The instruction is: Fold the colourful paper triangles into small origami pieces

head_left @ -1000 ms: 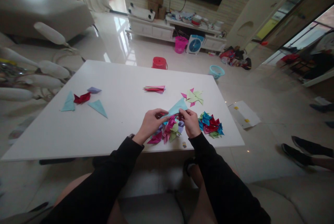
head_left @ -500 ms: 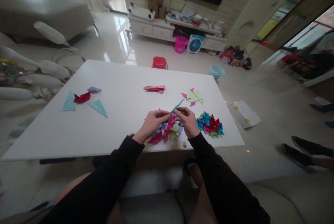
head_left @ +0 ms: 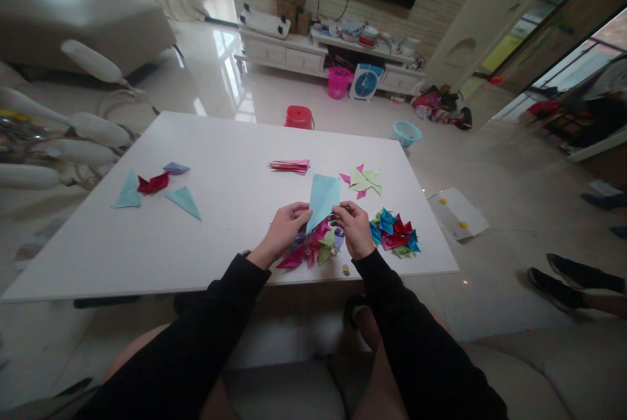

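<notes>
Light-blue paper, edge-on a moment ago, now shows you a broad face, pinched between your left hand and right hand by the folded pile (folding, I'd judge, remains unfinished).

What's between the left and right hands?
A light-blue, four-sided paper piece is between the left hand and right hand in the head view.

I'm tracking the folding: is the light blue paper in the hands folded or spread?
Its face is spread: the light blue paper shows broad between left hand and right hand. Whether layers lie folded behind, I cannot tell.
</notes>
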A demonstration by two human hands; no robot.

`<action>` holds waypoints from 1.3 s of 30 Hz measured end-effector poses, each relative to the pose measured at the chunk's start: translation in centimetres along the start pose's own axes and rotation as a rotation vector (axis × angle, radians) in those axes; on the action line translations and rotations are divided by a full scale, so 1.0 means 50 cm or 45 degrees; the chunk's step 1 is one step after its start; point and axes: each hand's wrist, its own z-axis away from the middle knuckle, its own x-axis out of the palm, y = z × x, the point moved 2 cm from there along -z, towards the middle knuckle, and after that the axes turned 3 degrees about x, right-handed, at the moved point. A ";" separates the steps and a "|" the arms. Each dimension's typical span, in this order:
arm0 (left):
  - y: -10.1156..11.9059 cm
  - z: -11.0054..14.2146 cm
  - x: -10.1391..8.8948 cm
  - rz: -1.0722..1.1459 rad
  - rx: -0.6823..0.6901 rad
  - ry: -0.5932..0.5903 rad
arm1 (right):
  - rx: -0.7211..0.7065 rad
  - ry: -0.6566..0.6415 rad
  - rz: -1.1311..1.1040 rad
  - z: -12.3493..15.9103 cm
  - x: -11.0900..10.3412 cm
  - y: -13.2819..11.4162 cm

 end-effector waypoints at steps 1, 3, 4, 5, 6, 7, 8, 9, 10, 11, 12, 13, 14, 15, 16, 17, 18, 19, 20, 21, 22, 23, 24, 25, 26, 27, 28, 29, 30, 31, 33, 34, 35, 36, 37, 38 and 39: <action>0.000 0.000 0.001 0.003 -0.003 -0.004 | 0.001 -0.011 0.007 0.001 0.000 -0.001; 0.003 0.001 0.005 0.030 -0.021 -0.019 | 0.000 -0.047 0.017 0.002 0.002 -0.003; 0.005 0.003 0.008 0.055 -0.036 -0.027 | -0.007 -0.058 0.018 0.003 0.003 -0.003; 0.007 0.004 0.010 0.086 -0.051 -0.037 | -0.018 -0.059 0.019 0.002 0.003 -0.004; 0.009 0.006 0.013 0.116 -0.064 -0.053 | -0.027 -0.050 0.023 0.002 0.003 -0.004; 0.011 0.007 0.016 0.138 -0.073 -0.073 | -0.030 -0.035 0.024 0.001 0.002 -0.003; 0.011 0.009 0.019 0.152 -0.081 -0.098 | -0.024 -0.020 0.017 -0.001 0.001 -0.002; 0.012 0.010 0.021 0.158 -0.092 -0.131 | -0.009 -0.010 0.003 -0.002 0.000 0.000; 0.011 0.011 0.024 0.160 -0.110 -0.170 | 0.007 -0.006 -0.015 -0.004 -0.001 0.002; 0.009 0.012 0.026 0.164 -0.133 -0.209 | 0.016 -0.006 -0.030 -0.006 -0.003 0.004; 0.008 0.013 0.028 0.171 -0.156 -0.241 | 0.014 -0.008 -0.037 -0.008 -0.005 0.005; 0.006 0.013 0.029 0.184 -0.177 -0.269 | -0.001 -0.008 -0.032 -0.009 -0.007 0.005; 0.005 0.014 0.031 0.200 -0.191 -0.289 | -0.023 -0.005 -0.014 -0.010 -0.009 0.005; 0.005 0.014 0.031 0.215 -0.198 -0.302 | -0.047 0.003 0.010 -0.011 -0.011 0.005; 0.005 0.015 0.032 0.220 -0.195 -0.307 | -0.069 0.014 0.036 -0.011 -0.013 0.005; 0.005 0.015 0.031 0.204 -0.187 -0.305 | -0.086 0.023 0.058 -0.011 -0.014 0.005; 0.006 0.014 0.030 0.165 -0.174 -0.298 | -0.100 0.029 0.073 -0.011 -0.016 0.004; 0.006 0.014 0.027 0.107 -0.156 -0.285 | -0.111 0.031 0.084 -0.012 -0.018 0.003; 0.006 0.013 0.024 0.039 -0.135 -0.270 | -0.123 0.035 0.087 -0.012 -0.020 0.001; 0.005 0.012 0.021 -0.028 -0.113 -0.254 | -0.135 0.048 0.081 -0.013 -0.022 -0.002; 0.003 0.010 0.017 -0.085 -0.094 -0.237 | -0.148 0.073 0.067 -0.015 -0.025 -0.005; 0.001 0.009 0.014 -0.129 -0.079 -0.226 | -0.163 0.109 0.050 -0.016 -0.030 -0.009; -0.001 0.007 0.011 -0.162 -0.066 -0.219 | -0.179 0.149 0.033 -0.018 -0.034 -0.014; -0.003 0.006 0.008 -0.186 -0.056 -0.218 | -0.195 0.185 0.019 -0.020 -0.039 -0.019; -0.006 0.004 0.006 -0.203 -0.049 -0.222 | -0.213 0.214 0.014 -0.022 -0.043 -0.024; -0.007 0.003 0.004 -0.217 -0.042 -0.227 | -0.233 0.232 0.021 -0.024 -0.048 -0.029; -0.009 0.002 0.003 -0.231 -0.037 -0.232 | -0.256 0.240 0.042 -0.025 -0.051 -0.033; -0.010 0.002 0.001 -0.246 -0.030 -0.230 | -0.281 0.239 0.072 -0.026 -0.054 -0.037; -0.010 0.001 0.000 -0.264 -0.022 -0.226 | -0.305 0.229 0.109 -0.026 -0.055 -0.041; -0.010 0.001 0.000 -0.282 -0.015 -0.221 | -0.329 0.216 0.149 -0.026 -0.056 -0.044; -0.010 0.001 -0.002 -0.301 -0.009 -0.213 | -0.377 0.195 0.224 -0.024 -0.057 -0.049; -0.009 0.000 -0.002 -0.298 -0.012 -0.211 | -0.400 0.192 0.258 -0.023 -0.057 -0.051; -0.008 0.000 -0.002 -0.288 -0.015 -0.207 | -0.423 0.195 0.293 -0.022 -0.057 -0.053; -0.008 0.000 -0.003 -0.277 -0.017 -0.202 | -0.445 0.200 0.331 -0.021 -0.057 -0.055; -0.007 -0.001 -0.003 -0.269 -0.018 -0.199 | -0.468 0.205 0.371 -0.020 -0.057 -0.057; -0.006 -0.001 -0.003 -0.268 -0.017 -0.197 | -0.488 0.208 0.410 -0.020 -0.057 -0.058; -0.004 -0.002 -0.003 -0.274 -0.014 -0.197 | -0.505 0.208 0.446 -0.019 -0.057 -0.059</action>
